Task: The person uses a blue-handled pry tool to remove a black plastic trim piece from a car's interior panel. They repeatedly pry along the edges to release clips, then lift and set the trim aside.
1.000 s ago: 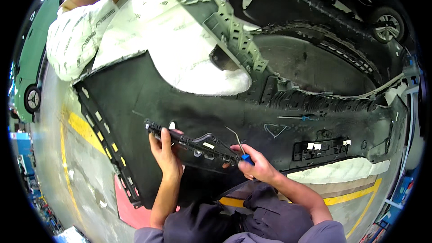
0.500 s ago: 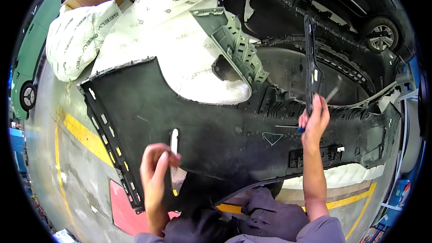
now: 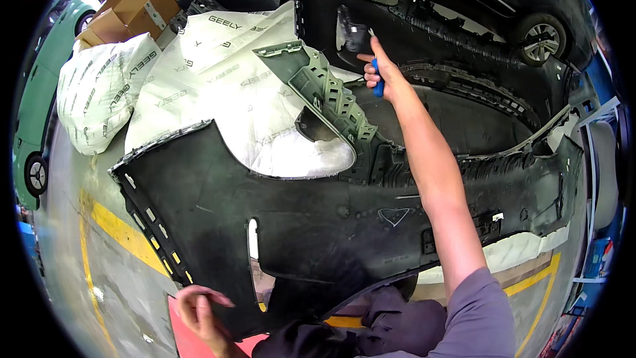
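Blue-handled tool sits in the closed fingers of your right hand, a black plastic part just beside their tips; your left hand's empty fingers curl loosely near the black panel.

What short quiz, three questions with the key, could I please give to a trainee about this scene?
1. What colour is the handle of the tool in the right hand?
2. True or false: the left hand also grips this tool.
3. Choose one: the slot through the black bumper cover is
A) round
B) long and narrow
C) star-shaped

Key:
1. Blue.
2. False; the left hand is at the lower left of the view, well apart from the tool.
3. B
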The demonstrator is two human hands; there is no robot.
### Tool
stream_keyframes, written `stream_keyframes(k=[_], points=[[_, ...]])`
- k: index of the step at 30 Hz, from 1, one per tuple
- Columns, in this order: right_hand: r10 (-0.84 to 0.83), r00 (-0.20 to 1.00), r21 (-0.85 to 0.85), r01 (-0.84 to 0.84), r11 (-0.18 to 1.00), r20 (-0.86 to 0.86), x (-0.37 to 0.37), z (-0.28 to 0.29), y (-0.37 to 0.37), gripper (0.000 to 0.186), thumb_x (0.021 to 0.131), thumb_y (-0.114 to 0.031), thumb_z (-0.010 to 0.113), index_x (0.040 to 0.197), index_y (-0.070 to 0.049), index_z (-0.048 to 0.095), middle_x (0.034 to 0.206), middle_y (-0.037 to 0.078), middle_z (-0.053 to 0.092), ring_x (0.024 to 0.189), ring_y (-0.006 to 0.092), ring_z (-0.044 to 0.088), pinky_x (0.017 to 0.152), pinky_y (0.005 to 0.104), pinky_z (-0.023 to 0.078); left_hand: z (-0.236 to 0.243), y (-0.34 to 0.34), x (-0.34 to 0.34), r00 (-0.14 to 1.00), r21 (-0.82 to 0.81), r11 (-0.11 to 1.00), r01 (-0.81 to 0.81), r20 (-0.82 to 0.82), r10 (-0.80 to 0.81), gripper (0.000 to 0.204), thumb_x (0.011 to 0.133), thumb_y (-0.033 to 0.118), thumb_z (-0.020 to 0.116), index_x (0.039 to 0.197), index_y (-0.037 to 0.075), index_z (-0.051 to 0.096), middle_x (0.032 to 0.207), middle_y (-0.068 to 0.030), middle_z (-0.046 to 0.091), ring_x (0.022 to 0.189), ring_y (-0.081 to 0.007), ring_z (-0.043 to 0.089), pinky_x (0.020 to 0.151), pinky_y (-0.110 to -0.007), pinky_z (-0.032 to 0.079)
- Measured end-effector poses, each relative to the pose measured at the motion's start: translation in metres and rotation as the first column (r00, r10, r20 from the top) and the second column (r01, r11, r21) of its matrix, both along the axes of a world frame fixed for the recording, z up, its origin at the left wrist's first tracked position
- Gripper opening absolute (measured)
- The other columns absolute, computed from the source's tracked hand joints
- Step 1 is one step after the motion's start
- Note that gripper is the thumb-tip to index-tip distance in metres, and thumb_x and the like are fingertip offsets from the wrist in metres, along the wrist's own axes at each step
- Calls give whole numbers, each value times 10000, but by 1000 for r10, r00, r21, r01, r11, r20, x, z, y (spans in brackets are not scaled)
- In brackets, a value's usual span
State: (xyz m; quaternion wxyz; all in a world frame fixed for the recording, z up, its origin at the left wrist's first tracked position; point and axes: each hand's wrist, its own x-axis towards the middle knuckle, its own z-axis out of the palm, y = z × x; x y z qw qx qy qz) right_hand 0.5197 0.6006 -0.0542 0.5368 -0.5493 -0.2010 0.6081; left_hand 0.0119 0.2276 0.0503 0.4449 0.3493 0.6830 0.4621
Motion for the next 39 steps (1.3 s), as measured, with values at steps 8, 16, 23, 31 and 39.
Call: stream_keyframes(k=[8, 16, 23, 31, 39], points=[[-101, 980, 220, 62, 974, 174, -17, -22, -76, 386, 1104, -348, 661, 1252, 4, 720, 589, -58, 380, 424, 65, 338, 416, 275, 301, -47, -3, -7, 859, -32, 861, 508, 95, -504, 160, 1086, -13, 643, 1225, -62, 706, 1037, -111, 754, 889, -148, 710, 805, -287, 583], [-260, 959, 110, 248, 962, 110, -18, -9, -216, 302, 1125, -305, 615, 1154, -8, 663, 542, -40, 367, 386, 79, 313, 378, 276, 290, -52, 47, -7, 643, -6, 645, 764, -75, -763, 165, 1069, 85, 641, 1163, -29, 715, 952, -143, 765, 838, -205, 768, 779, -330, 595], [-471, 870, -442, 369, 818, -144, -39, 54, -355, 259, 1104, -349, 639, 1072, -96, 684, 550, -54, 358, 440, 89, 347, 427, 292, 292, 11, -6, -50, 846, -440, 728, 526, 177, -503, 214, 1147, 151, 592, 1194, -33, 691, 983, -82, 744, 918, -153, 733, 848, -310, 574], [-118, 968, -690, 242, 682, 223, -120, 251, -516, 274, 1093, -348, 685, 1187, -91, 661, 620, -45, 435, 464, 96, 431, 432, 305, 371, 26, -137, -153, 902, -717, 584, 381, 149, -405, 226, 1126, 209, 576, 1174, 25, 699, 971, -87, 782, 848, -161, 753, 703, -320, 577], [69, 926, -820, 291, 493, 371, -128, 396, -755, 265, 1038, -296, 752, 1063, -43, 679, 626, 16, 563, 401, 143, 496, 384, 329, 381, 118, -201, -150, 847, -880, 240, 410, 270, -457, 247, 1093, 215, 552, 1203, 41, 689, 988, -120, 791, 839, -222, 776, 689, -376, 606]])
